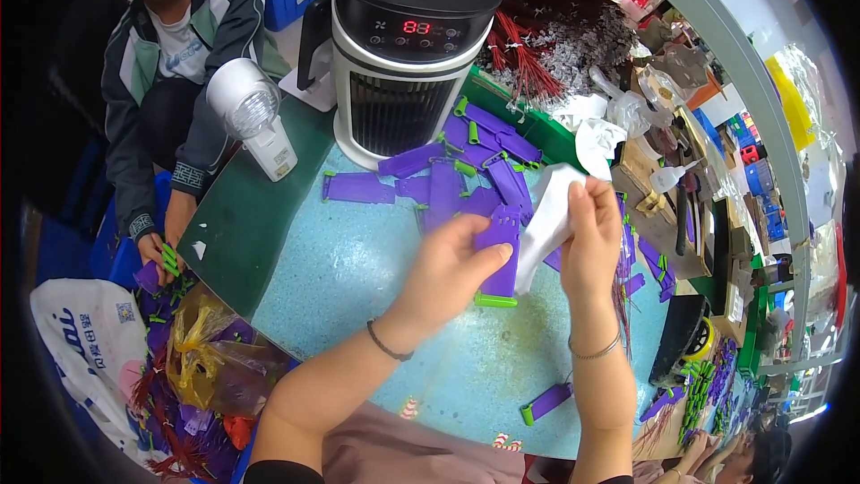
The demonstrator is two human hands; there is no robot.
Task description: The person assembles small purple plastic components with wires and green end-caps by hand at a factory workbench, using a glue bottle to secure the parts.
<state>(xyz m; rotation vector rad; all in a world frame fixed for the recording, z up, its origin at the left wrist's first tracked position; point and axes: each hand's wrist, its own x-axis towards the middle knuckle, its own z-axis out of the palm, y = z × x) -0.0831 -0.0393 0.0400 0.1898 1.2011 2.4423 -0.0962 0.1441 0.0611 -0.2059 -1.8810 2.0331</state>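
My left hand [434,278] grips a flat purple plastic piece [499,264] with a bright green strip along its lower end, the thumb lying across its face. Pinched in my right hand [593,237] is a white cloth [548,215], which hangs down beside the piece; whether the two touch I cannot tell. Just beyond my hands, similar purple pieces [443,188] with green ends lie heaped on the light blue tabletop [331,273]. A single purple piece [548,403] rests near the front edge, by my right forearm.
A black-and-white fan heater [399,112] stands at the back, with a white lamp-like device [260,125] left of it. Another person [184,63] sits at the left, holding small purple-and-green parts. A yellowish plastic bag [210,350] is below the table's left edge. Red wires [524,58] lie behind.
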